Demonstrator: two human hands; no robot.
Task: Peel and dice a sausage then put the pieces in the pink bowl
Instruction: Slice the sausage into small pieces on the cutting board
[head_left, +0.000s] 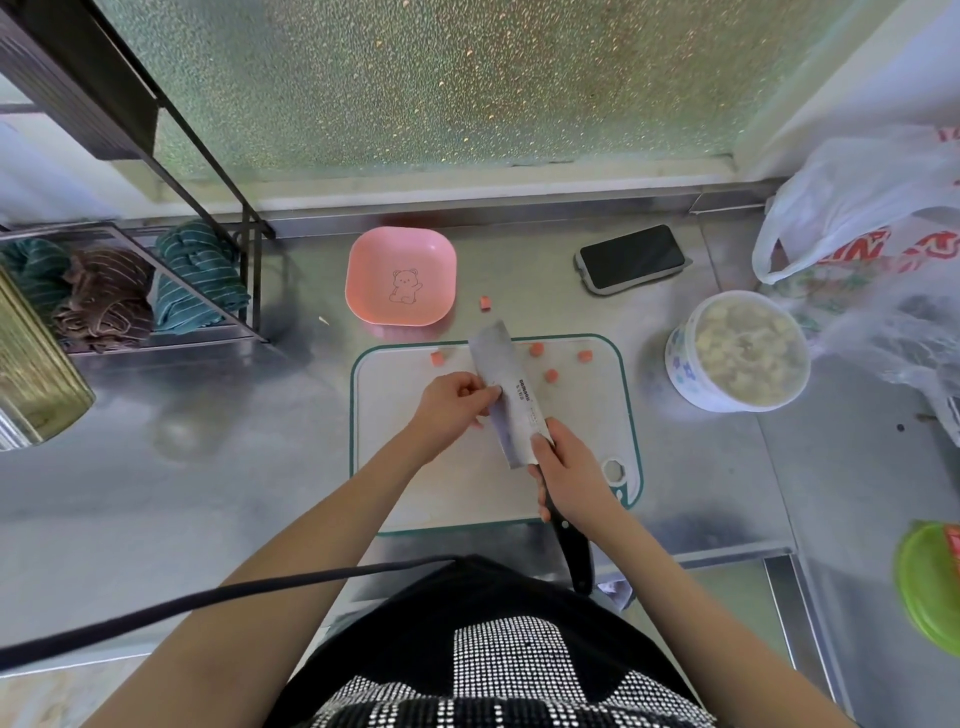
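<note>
A white cutting board (410, 467) with a green rim lies on the steel counter. My right hand (569, 470) grips the black handle of a cleaver (511, 395), its wide blade tilted over the board. My left hand (454, 408) is cupped against the blade's left face; what it holds is hidden. Several pink sausage cubes (551, 375) lie scattered along the board's far edge, and one cube (485, 303) sits on the counter beyond it. The pink bowl (401, 275) with a bear drawing stands behind the board and holds nothing.
A black phone (631, 258) lies at the back right. A white tub of food (737, 351) stands right of the board, with plastic bags (862, 208) behind it. A green lid (930, 587) sits at the right edge. A rack with folded cloths (197, 275) is on the left.
</note>
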